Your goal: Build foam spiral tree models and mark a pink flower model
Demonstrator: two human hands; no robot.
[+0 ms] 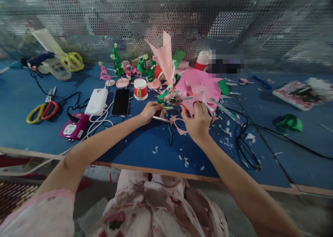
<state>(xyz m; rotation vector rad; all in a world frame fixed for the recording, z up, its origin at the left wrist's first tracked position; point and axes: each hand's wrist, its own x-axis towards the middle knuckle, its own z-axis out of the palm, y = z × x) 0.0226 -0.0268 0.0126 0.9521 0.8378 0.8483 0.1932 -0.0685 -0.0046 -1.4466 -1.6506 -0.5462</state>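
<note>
My left hand (151, 113) is closed, its fingertips pinching the side of a small flat piece with a pale edge (160, 119). Curled green paper (162, 97) sits just above these fingers. My right hand (199, 121) is closed around orange-handled scissors (184, 108), mostly covered by the fingers. Between the hands lies a cluttered greyish bundle (173, 97) whose parts I cannot make out. Pink paper sheets (201, 78) are spread behind the right hand, and a cut pink paper scrap (180, 126) lies below it.
Paper-spiral ornaments (118, 69), a red-and-white cup (141, 89), a phone (121, 102) and a white power bank (96, 102) stand left of centre. Farther left are red-and-yellow scissors (44, 108) and a purple socket box (74, 126). A black cable (246, 140) loops at right. White scraps litter the blue table (145, 150).
</note>
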